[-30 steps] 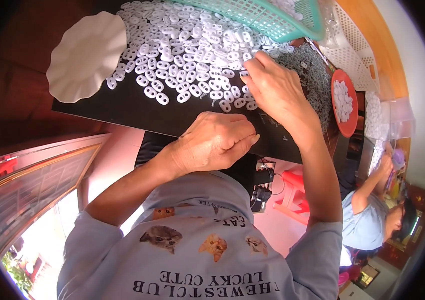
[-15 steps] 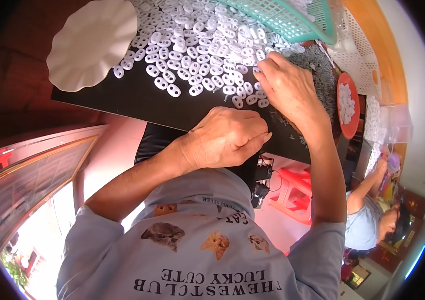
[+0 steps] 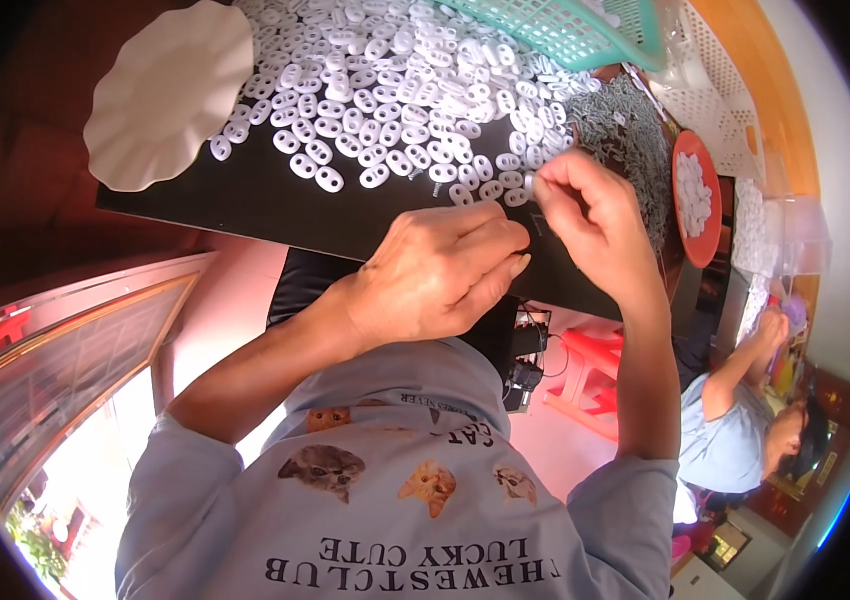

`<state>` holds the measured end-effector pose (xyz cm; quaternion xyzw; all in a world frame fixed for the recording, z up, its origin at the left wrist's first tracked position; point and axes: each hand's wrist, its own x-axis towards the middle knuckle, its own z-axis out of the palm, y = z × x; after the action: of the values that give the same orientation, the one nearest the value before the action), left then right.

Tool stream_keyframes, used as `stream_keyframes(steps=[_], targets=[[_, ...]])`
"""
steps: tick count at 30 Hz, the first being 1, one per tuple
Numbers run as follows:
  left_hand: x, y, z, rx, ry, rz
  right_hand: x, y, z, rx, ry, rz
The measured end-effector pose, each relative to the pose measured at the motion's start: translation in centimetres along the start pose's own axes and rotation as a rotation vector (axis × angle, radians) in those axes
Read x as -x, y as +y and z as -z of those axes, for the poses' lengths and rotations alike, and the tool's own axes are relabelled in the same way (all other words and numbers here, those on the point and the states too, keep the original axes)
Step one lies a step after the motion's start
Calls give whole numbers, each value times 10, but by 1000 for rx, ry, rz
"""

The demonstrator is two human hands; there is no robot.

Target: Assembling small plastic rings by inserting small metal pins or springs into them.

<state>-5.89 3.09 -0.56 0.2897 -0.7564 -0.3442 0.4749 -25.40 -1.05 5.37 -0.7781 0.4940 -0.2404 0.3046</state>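
Note:
My right hand (image 3: 595,225) is closed in a pinch at the near right edge of a heap of small white oval plastic pieces (image 3: 385,100), each with two holes. Between its thumb and forefinger shows a white two-hole piece (image 3: 530,184), seen edge-on. My left hand (image 3: 440,268) is a loose fist just over the table's front edge, thumb pressed against the curled fingers. Whatever it may hold is hidden. A few loose screws (image 3: 437,189) lie among the nearest white pieces.
A heap of grey screws (image 3: 635,135) lies to the right, beside a red bowl (image 3: 703,240) of white parts. A green basket (image 3: 555,45) stands behind the heap, a scalloped cream plate (image 3: 160,95) at left. Below is a red stool (image 3: 585,375). Another person (image 3: 730,420) works at far right.
My right hand has drawn back toward me from the white heap, a white piece now at its fingertips. My left hand stays closed, shifted slightly left. The view has moved a little.

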Motion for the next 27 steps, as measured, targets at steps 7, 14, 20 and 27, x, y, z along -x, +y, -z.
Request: stream_keyframes(steps=[7, 14, 20, 27], targets=[[2, 9, 6, -270, -17, -143, 43, -12, -1, -465, -211, -275], [3, 11, 2, -365, -111, -211, 56, -7, -16, -607, -202, -284], [2, 26, -6, 107, -10, 151, 63, -12, -19, -624, -136, -181], [5, 35, -3, 434, -116, 429, 67, -5, -20, -385, -21, 93]])
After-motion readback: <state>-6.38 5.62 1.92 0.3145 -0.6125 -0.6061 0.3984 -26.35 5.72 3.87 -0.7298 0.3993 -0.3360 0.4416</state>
